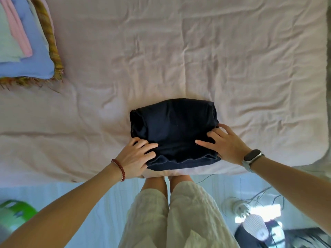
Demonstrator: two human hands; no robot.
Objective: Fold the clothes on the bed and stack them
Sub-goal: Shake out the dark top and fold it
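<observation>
The folded navy garment [174,133] is lying at the bed's [232,68] near edge. The left hand [133,158] and right hand [224,144] are gripping its sides, fingertips partly tucked underneath, hidden. A stack [23,51] is getting cut off top-left.

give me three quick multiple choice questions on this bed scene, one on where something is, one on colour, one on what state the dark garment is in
1. Where is the stack of folded clothes?
A. far left of the bed
B. on the floor
C. beside the right hand

2. What colour is the garment under both hands?
A. pink
B. dark navy
C. green

3. What state is that garment in?
A. spread out flat
B. hanging in the air
C. folded into a compact bundle

Answers:
1 A, the stack lies at the bed's far left edge.
2 B, the cloth is dark navy.
3 C, it is a small folded block, with the left hand and right hand at its near corners.
</observation>
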